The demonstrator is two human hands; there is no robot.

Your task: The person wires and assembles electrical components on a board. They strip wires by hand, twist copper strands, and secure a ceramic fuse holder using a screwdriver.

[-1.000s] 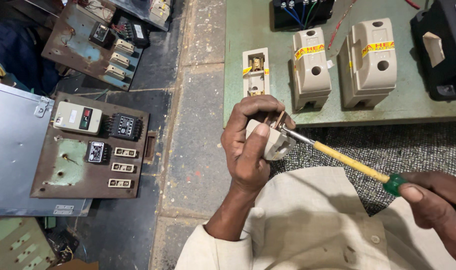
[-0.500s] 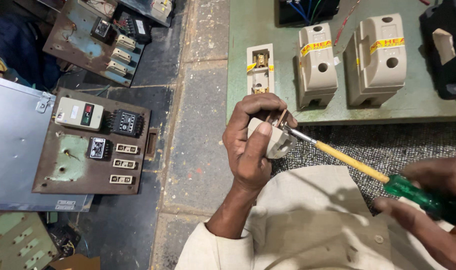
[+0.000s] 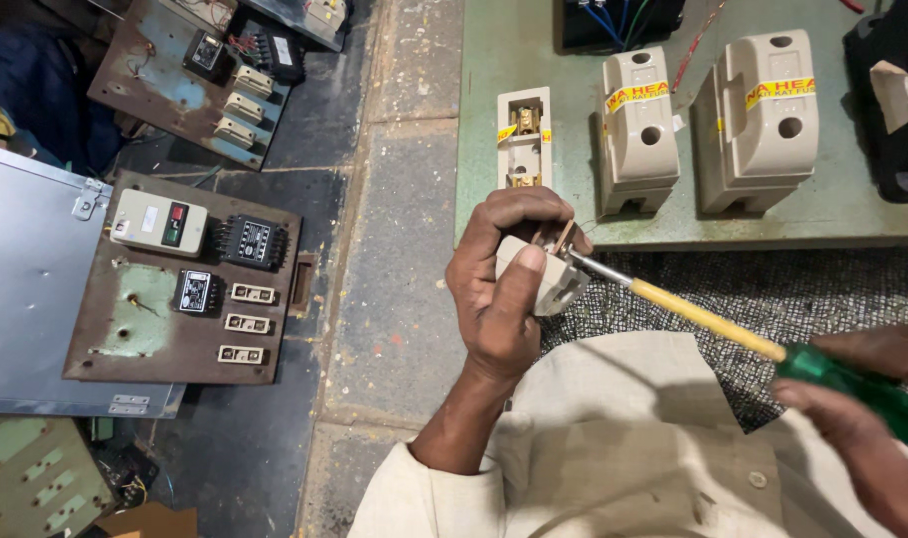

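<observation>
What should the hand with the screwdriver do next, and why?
Probably turn the screwdriver gently. Its tip already sits at the top of the small cream fuse part that the left hand grips, and the right hand holds the green handle.

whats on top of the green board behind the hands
On the green board sit an open fuse base and two beige fuse carriers. A black box covers its right end.
</observation>
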